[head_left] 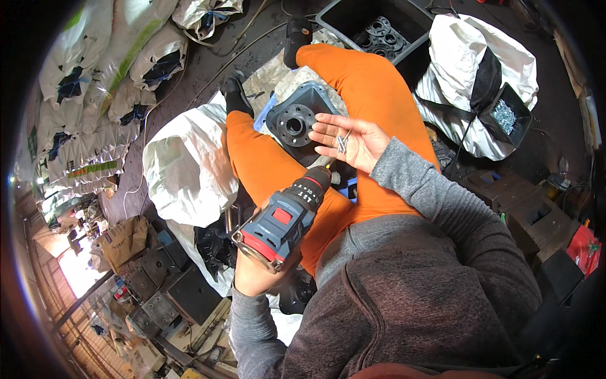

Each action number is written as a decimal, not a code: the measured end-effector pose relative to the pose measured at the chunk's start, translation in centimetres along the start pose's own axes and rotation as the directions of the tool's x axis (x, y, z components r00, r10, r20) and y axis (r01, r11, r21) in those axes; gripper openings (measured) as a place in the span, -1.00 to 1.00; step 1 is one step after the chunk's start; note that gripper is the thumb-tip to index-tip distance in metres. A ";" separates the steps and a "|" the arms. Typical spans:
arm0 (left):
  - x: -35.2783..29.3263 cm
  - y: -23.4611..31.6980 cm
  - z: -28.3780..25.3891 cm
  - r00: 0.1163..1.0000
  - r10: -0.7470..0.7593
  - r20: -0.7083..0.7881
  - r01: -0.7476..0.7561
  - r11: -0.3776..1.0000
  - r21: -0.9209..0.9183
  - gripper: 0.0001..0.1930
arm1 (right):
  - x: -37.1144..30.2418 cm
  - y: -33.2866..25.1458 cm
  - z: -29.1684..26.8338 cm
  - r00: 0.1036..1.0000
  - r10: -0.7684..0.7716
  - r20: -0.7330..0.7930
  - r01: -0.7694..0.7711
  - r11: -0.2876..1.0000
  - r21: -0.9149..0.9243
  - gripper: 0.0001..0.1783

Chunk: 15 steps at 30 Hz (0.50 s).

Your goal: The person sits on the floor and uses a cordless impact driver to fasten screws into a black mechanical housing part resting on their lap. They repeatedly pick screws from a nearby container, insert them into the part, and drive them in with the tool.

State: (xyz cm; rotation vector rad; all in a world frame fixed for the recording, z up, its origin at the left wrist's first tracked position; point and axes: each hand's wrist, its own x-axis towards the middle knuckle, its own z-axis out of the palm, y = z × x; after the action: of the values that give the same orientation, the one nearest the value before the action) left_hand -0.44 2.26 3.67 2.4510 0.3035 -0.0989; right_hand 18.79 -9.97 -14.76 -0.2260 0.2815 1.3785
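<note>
My left hand (254, 275) is wrapped around the grip of a blue-grey and red cordless drill (271, 228). Its black chuck points up and right, toward my other hand. Palm up, my right hand (361, 144) has its fingers stretched out, and a few small metal screws (341, 144) lie on it. Just past the fingertips, between my orange-clad legs, sits a black square plastic part (276, 119) with a round flange (294, 125) that has a central hole and smaller holes around it. The drill's tip is close to this part; whether it touches anything is not clear.
A black crate (410, 54) with round black parts stands at the far right. Near it, a small black bin (521, 136) of screws rests against a white sack (451, 57). Another white sack (189, 167) is beside my left leg. Filled bags (95, 82) are stacked far left; cables cross the floor.
</note>
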 end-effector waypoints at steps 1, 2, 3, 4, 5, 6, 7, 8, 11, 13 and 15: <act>0.0 -0.1 0.2 1.000 0.014 -0.003 -0.014 1.000 0.016 -0.68 | -0.1 0.5 0.1 1.000 -0.025 0.003 0.025 0.999 -0.047 -0.59; 0.0 -0.2 0.4 1.000 0.028 -0.006 -0.028 0.999 0.032 -0.68 | -0.2 0.7 0.2 0.999 -0.049 0.006 0.049 0.994 -0.094 -0.56; -0.3 -0.3 0.8 0.997 -0.022 -0.072 0.017 0.998 -0.068 -0.71 | -0.3 0.7 0.2 1.000 -0.014 0.025 0.015 0.999 -0.048 -0.42; -0.8 -0.5 0.9 0.996 -0.073 -0.050 0.068 0.992 -0.104 -0.72 | -0.2 0.8 0.1 0.999 -0.024 0.027 0.026 0.999 -0.043 -0.43; -1.4 -0.7 0.9 0.992 -0.124 -0.025 0.119 0.983 -0.139 -0.73 | -0.1 1.2 0.0 0.999 -0.035 0.029 0.037 0.999 -0.038 -0.43; -1.6 -0.8 0.9 0.986 -0.167 0.000 0.164 0.971 -0.175 -0.74 | 0.0 1.4 0.0 0.998 -0.052 0.031 0.053 0.998 -0.037 -0.44; -1.6 -0.8 0.8 0.985 -0.171 0.021 0.172 0.974 -0.149 -0.74 | 0.1 1.5 0.1 0.998 -0.070 -0.011 0.069 0.997 -0.027 -0.45; -1.5 -0.6 0.7 0.984 -0.176 0.042 0.180 0.976 -0.122 -0.75 | 0.2 1.7 0.2 0.995 -0.087 -0.052 0.086 0.996 -0.017 -0.45; -0.2 0.1 0.2 0.999 -0.044 0.022 0.045 0.999 -0.019 -0.75 | 0.2 2.3 0.2 0.989 -0.108 -0.105 0.108 0.994 0.001 -0.48; 0.3 0.2 0.5 0.999 0.022 -0.024 -0.022 1.000 0.018 -0.74 | 0.2 2.6 0.5 0.986 -0.108 -0.124 0.110 0.994 0.005 -0.49; 0.5 0.0 0.6 0.999 0.019 -0.043 -0.020 1.000 -0.015 -0.72 | 0.3 2.8 0.9 0.982 -0.113 -0.152 0.114 0.993 0.001 -0.50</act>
State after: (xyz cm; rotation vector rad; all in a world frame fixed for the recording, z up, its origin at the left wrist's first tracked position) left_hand 0.02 1.94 3.12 2.4423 0.2979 -0.0351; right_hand 16.15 -8.94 -13.98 -0.3353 0.3964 1.2486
